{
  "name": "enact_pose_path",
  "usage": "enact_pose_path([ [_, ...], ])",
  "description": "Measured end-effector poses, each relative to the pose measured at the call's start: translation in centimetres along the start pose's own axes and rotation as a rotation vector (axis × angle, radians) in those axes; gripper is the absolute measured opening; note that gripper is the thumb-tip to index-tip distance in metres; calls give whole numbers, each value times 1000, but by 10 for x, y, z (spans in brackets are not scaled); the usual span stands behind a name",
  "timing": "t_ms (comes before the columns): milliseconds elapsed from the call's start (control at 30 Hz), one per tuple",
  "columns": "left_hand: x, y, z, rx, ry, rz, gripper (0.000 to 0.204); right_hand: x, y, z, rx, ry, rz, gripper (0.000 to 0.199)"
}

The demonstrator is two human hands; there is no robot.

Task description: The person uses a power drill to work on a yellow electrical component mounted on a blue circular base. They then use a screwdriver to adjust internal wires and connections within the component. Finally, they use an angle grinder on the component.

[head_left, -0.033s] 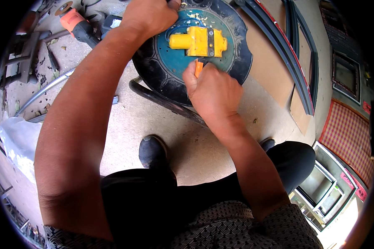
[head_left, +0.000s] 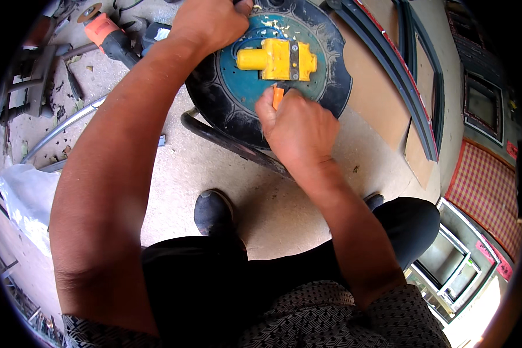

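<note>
A yellow block-shaped piece (head_left: 275,60) with a rounded stub on its left lies on a round blue-green stool seat (head_left: 232,72) with a worn black rim. Across its right half runs a grey metal strip (head_left: 294,60) with screws. My right hand (head_left: 301,127) is closed round a small orange-and-black tool (head_left: 278,95) just below the piece; its working end is hard to see. At the seat's upper left, my left hand (head_left: 211,23) is curled with the thumb bent in, and what it holds is hidden. A loop of thin blue cord (head_left: 246,42) and pale shavings (head_left: 272,23) lie beside the yellow piece.
An orange-and-black angle grinder (head_left: 107,35) rests on the floor at upper left, near metal scraps. Long dark frame strips (head_left: 388,58) and a brown board (head_left: 368,87) lie at right. Clear plastic sheeting (head_left: 26,197) is at far left. The stool's bent black leg (head_left: 226,145) juts out nearer me.
</note>
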State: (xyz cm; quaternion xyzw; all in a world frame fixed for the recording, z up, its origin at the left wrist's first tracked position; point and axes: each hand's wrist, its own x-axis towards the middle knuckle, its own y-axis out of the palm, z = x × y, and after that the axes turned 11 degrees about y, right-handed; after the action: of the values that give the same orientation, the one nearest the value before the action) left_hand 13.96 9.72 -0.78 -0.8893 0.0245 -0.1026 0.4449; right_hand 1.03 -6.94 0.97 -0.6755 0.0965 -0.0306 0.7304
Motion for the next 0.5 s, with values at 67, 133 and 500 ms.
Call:
enact_pose_path([
  [67, -1, 0, 0, 7, 11, 6, 34, 6, -4, -8, -40, -100, 10, 46],
  [133, -12, -4, -3, -31, -3, -27, 34, 10, -5, -11, -65, -141, 2, 45],
  [500, -16, -5, -2, -32, -13, -46, 36, 23, -16, -23, -93, -289, 90, 45],
])
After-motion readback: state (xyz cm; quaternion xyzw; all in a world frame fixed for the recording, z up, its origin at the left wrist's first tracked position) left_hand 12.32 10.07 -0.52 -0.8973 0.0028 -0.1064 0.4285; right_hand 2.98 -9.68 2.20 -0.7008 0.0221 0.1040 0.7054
